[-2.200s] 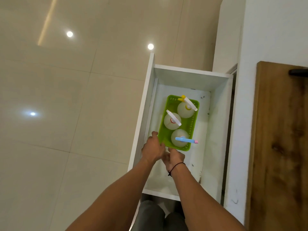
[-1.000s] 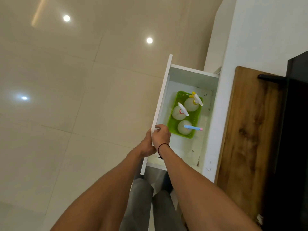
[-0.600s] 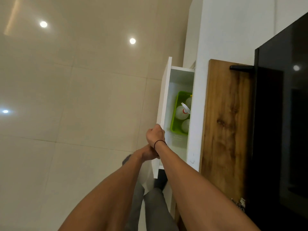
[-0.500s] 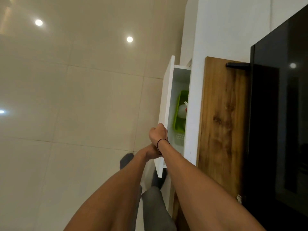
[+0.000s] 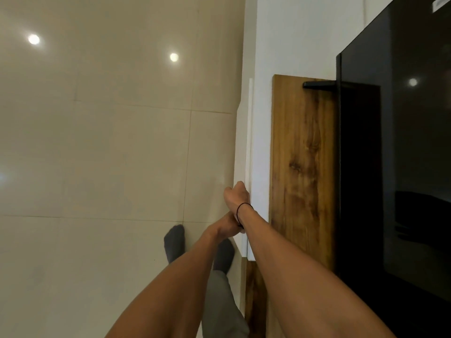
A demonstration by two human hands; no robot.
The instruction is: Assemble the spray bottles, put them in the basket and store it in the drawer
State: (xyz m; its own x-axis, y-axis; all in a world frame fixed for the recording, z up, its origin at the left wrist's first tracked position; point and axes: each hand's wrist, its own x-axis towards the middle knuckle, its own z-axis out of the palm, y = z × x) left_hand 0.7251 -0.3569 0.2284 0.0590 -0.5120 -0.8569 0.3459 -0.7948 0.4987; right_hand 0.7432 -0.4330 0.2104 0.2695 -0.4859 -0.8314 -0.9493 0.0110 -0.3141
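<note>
The drawer (image 5: 244, 167) is being shown pushed in against the white cabinet, only its white front panel appearing as a narrow strip running from 12 o'clock down to 6 o'clock through the middle of the view. The basket and spray bottles are being hidden from sight, so their place cannot be told from this view.

The right hand (image 5: 236, 197) is being held against the front panel's lower stretch, its fingers curled into a closed grip at the panel's edge; a black band (image 5: 242, 208) is being worn at the wrist. The left hand (image 5: 228, 225) is lying just below, at 6 o'clock of the right hand, and is being partly covered by the right wrist, so how far its grip is open cannot be told.

A wooden surface (image 5: 302, 167) is being seen at 3 o'clock of the drawer, with a black screen (image 5: 395, 154) beyond it. Glossy floor tiles (image 5: 109, 154) are being shown at 9 o'clock.
</note>
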